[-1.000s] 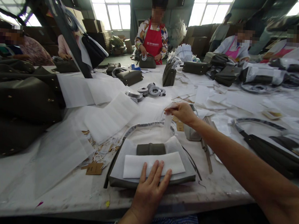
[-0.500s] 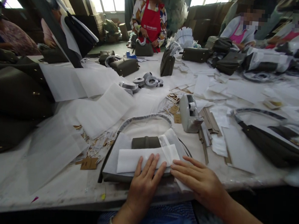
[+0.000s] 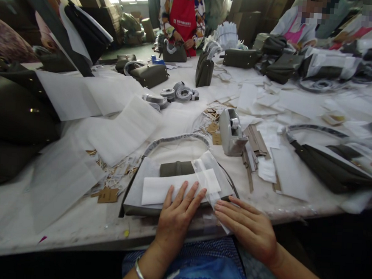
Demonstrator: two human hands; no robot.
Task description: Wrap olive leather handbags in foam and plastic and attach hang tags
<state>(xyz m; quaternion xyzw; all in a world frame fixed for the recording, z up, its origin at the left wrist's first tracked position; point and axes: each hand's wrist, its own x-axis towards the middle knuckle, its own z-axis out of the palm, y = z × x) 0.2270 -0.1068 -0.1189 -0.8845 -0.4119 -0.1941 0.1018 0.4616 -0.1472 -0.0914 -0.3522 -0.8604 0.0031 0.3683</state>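
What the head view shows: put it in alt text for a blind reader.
The left hand lies flat on a white strip atop a dark bag, while the right hand touches clear tape. On the cluttered table stands a gray tape dispenser; beyond, a person in a red apron handles another bag.

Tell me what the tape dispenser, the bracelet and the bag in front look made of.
Tape dispenser: probably hard plastic, by its smooth grey moulded body. Bracelet: silvery metal, from its bright glints. Bag: dark olive leather or imitation leather, smooth with a soft sheen; I cannot tell which.
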